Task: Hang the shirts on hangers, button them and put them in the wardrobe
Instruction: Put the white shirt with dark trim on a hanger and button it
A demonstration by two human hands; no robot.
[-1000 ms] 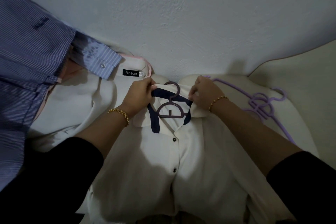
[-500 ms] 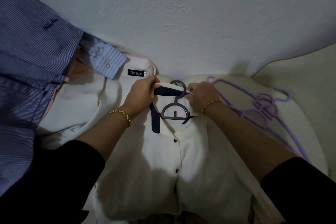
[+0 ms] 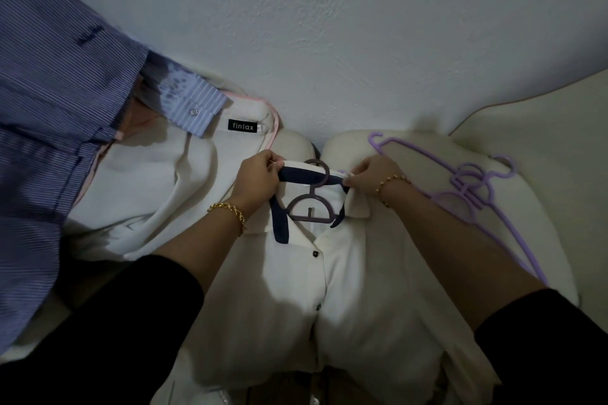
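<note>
Both hands are up at the neck: your left hand (image 3: 260, 176) has its fingers curled round the left end of the navy-lined collar band (image 3: 301, 176), and your right hand (image 3: 367, 179) pinches the right end between thumb and fingertips. That collar belongs to the cream button-front shirt (image 3: 355, 289), lying flat on the pale cushioned seat (image 3: 533, 233) right in front of you, two dark buttons showing down its front. Inside its neck sits the dark purple plastic hanger (image 3: 309, 207), hook up by the collar band. Just beside your right forearm lie lilac plastic hangers (image 3: 473, 187). Off to your left, a second white shirt with a black label (image 3: 158, 181), and a blue striped shirt (image 3: 49, 92) overlapping it.
</note>
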